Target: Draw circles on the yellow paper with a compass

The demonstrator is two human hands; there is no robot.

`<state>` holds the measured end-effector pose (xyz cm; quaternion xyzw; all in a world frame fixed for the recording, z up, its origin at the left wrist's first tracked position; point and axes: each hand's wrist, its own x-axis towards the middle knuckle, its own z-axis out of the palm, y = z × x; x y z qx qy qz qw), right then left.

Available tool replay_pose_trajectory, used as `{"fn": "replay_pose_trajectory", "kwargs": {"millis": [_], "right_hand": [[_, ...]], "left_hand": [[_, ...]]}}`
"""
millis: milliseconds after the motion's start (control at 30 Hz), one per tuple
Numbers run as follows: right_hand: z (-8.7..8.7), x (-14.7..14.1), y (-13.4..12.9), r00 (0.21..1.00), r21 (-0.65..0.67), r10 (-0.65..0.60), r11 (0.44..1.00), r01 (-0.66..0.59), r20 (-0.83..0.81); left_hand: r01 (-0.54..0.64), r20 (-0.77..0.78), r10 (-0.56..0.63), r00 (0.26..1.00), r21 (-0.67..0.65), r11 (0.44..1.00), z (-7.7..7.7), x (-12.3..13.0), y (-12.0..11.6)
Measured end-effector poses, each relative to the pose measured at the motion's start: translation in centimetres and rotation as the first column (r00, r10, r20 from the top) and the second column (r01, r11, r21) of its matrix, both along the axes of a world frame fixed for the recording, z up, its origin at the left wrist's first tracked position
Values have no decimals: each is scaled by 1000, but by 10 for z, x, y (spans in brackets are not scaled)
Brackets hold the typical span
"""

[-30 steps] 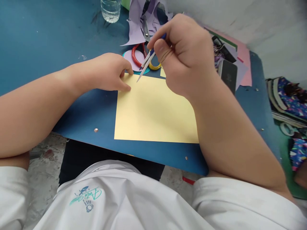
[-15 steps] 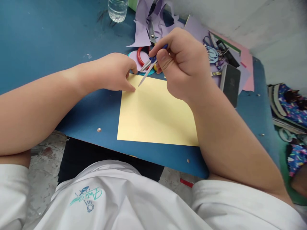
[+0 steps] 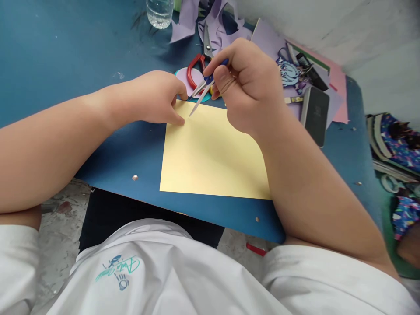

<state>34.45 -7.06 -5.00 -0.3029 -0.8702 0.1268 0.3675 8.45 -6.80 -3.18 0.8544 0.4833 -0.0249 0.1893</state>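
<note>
A pale yellow sheet of paper (image 3: 210, 153) lies flat near the front edge of the blue table. My left hand (image 3: 157, 97) rests at its upper left corner, thumb and fingers apart, the thumb tip on the paper. Above the sheet my right hand (image 3: 246, 87) grips a blue-handled compass (image 3: 208, 80) by its top, its metal legs slanting down and left. One pointed leg ends over the paper beside my left thumb. The other leg's tip is near my left fingertips; whether it touches the paper is hard to tell.
Red-handled scissors (image 3: 194, 70) lie behind the compass by a round lilac piece and purple paper scraps (image 3: 216, 33). A clear bottle (image 3: 160, 15) stands at the back. On the right are a dark phone-like box (image 3: 315, 116), pens and pink paper (image 3: 341, 98).
A purple scrap at the back has moved up and left, baring more of the red-handled scissors. Both hands and the compass stay almost in place.
</note>
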Motion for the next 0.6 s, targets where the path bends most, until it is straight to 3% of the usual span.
{"fn": "replay_pose_trajectory", "kwargs": {"millis": [333, 600], "right_hand": [[-7, -8, 5, 994, 9, 6, 1000, -5, -105], [0, -9, -3, 996, -56, -23, 998, 19, -85]], "left_hand": [[5, 45, -4, 999, -22, 1000, 2, -4, -1], [-30, 66, 27, 997, 56, 998, -11, -1, 1]]}}
